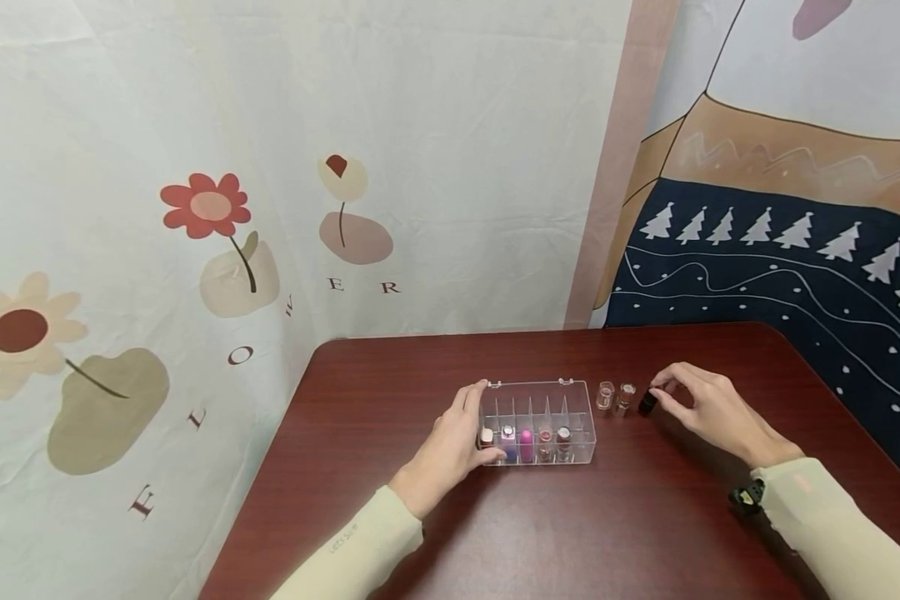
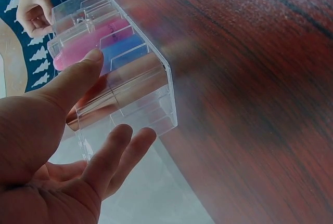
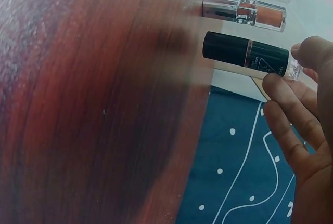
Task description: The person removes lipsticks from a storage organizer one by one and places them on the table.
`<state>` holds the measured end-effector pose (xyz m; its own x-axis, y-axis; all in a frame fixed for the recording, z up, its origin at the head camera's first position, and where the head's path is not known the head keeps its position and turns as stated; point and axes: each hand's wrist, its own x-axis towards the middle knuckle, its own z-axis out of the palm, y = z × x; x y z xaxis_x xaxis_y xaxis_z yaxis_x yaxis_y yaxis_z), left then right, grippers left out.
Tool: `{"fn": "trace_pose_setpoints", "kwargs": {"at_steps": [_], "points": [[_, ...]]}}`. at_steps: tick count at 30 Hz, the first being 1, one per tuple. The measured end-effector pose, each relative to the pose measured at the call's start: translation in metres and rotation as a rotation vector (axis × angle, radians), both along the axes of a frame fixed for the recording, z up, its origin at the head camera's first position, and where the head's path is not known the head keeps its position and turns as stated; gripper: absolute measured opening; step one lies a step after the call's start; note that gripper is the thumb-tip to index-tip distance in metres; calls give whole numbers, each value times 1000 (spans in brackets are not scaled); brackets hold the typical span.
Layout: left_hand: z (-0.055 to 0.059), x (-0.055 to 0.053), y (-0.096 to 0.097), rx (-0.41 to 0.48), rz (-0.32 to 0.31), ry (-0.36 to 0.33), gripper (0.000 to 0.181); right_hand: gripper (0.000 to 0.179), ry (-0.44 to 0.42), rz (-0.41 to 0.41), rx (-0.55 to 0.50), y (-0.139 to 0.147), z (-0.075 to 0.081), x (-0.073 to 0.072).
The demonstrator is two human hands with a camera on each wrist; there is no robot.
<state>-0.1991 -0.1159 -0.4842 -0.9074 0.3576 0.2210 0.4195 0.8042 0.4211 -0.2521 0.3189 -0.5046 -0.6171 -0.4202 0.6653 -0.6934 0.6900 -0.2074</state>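
Note:
A clear plastic organizer box [image 1: 537, 400] with small compartments stands on the table, several lipstick tubes upright in its front row. One is bright pink [image 1: 527, 446]. My left hand [image 1: 450, 446] holds the box's left end, thumb across the front and fingers at the side. In the left wrist view a copper-coloured tube [image 2: 122, 91] lies behind the clear wall near that thumb. To the right of the box, my right hand [image 1: 708, 408] pinches the top of a black lipstick tube [image 3: 244, 52] between thumb and fingertips. The tube appears upright at the table.
Between box and right hand stand two clear-capped tubes, one pale [image 1: 605, 395] and one brownish [image 1: 625, 398]. The reddish-brown table [image 1: 390, 400] meets a flower-printed cloth [image 1: 457, 167] behind and a dark tree-patterned cloth [image 1: 765, 275] at the right.

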Motion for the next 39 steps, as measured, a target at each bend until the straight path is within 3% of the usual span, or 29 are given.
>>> {"fn": "trace_pose_setpoints", "kwargs": {"at_steps": [9,39], "points": [[2,2,0,-7,-7,17,113,41,-77,-23,13,-1,0,1],[1,1,1,-16,1,19,113,39,-96,-25,17,-3,-2,1]]}}
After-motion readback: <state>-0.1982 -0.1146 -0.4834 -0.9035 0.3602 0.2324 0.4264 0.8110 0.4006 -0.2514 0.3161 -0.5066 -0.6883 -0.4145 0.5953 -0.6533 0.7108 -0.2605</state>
